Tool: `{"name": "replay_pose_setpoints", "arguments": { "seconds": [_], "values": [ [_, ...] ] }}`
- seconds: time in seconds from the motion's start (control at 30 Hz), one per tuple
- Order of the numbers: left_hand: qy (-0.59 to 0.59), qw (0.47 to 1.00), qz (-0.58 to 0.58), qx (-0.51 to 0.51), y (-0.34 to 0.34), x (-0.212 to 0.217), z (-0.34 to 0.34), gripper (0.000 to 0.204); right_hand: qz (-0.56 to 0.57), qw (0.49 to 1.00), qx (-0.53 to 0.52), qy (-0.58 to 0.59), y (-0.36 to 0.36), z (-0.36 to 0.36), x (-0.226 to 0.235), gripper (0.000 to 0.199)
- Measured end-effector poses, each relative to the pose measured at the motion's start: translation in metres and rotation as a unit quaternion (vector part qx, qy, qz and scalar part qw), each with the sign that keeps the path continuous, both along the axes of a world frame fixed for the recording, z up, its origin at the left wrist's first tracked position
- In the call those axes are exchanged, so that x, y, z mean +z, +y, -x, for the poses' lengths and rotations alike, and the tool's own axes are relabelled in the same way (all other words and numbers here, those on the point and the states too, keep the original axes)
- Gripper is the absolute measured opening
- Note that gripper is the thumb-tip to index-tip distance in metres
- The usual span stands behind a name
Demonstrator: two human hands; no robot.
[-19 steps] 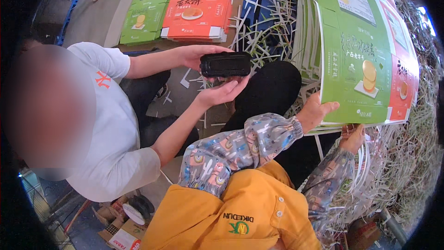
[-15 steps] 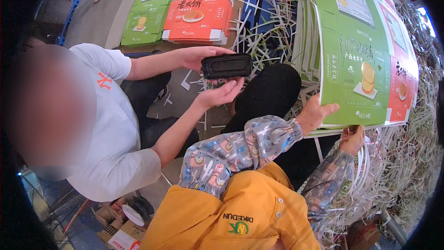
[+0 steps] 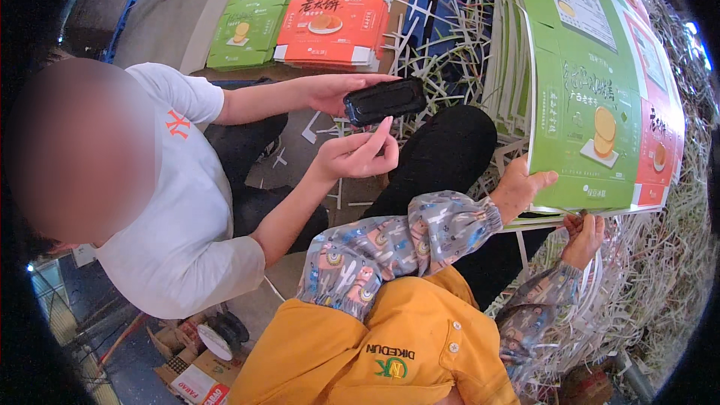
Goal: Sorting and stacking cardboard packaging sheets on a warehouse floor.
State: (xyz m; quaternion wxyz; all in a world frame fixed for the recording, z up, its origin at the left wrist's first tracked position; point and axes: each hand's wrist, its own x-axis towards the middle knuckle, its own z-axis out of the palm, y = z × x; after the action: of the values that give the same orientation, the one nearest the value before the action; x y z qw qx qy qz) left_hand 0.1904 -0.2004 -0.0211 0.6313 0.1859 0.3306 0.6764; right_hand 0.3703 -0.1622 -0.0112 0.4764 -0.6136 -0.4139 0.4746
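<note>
Left hand point(image 3: 525, 189): closed on the lower left corner of the green carton sheet point(image 3: 585, 97); thumb on the printed face, fingers behind the sheet and hidden.
Right hand point(image 3: 585, 236): below and just right of the left hand, under the sheet's bottom edge; fingers curled upward and touching that edge. Whether they pinch the edge cannot be told.
Green carton sheet: flat, unfolded printed board, held tilted, extending up and right from the left hand; front sheet of a stack of like sheets point(image 3: 510, 52) fanned out behind it.
Red carton sheet point(image 3: 660, 142): directly behind the green one, showing along its right side, right of both hands.
Sleeves point(image 3: 405, 244): patterned grey sleeve covers on both forearms, ending at the wrists.
Yellow garment point(image 3: 375, 345): below the hands, at the lower edge of the view.
Paper trimmings point(image 3: 660, 285): pale strips heaped below and right of the right hand and up around the stack.
Second person point(image 3: 180, 210): left of the left hand, in a white shirt, seated.
Second person's hands point(image 3: 360, 154): up and left of the left hand, holding a dark flat rectangular object point(image 3: 384, 100) between them.
Flat carton stacks point(image 3: 322, 15): green and red, lying well up and left of the hands, beyond the second person.
</note>
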Motion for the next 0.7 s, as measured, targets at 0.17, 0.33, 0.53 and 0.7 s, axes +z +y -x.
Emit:
{"name": "replay_pose_setpoints", "arguments": {
  "seconds": [0.17, 0.33, 0.53, 0.7],
  "values": [
    [0.012, 1.000, 0.003, 0.009, 0.001, -0.002, -0.001, 0.026, 0.009, 0.999, 0.006, -0.034, 0.001, -0.004, 0.000, 0.007],
    [0.000, 1.000, 0.000, 0.023, 0.001, -0.001, 0.000, 0.026, 0.008, 0.999, 0.005, -0.054, -0.004, -0.020, -0.011, 0.009],
    [-0.011, 1.000, -0.013, 0.018, 0.002, 0.002, 0.002, 0.027, 0.003, 0.997, -0.001, -0.074, -0.027, -0.067, -0.043, 0.018],
    [-0.043, 0.999, -0.007, 0.006, 0.000, 0.009, 0.003, 0.029, -0.015, 1.000, -0.007, 0.009, -0.025, -0.050, -0.039, 0.030]
  ]
}}
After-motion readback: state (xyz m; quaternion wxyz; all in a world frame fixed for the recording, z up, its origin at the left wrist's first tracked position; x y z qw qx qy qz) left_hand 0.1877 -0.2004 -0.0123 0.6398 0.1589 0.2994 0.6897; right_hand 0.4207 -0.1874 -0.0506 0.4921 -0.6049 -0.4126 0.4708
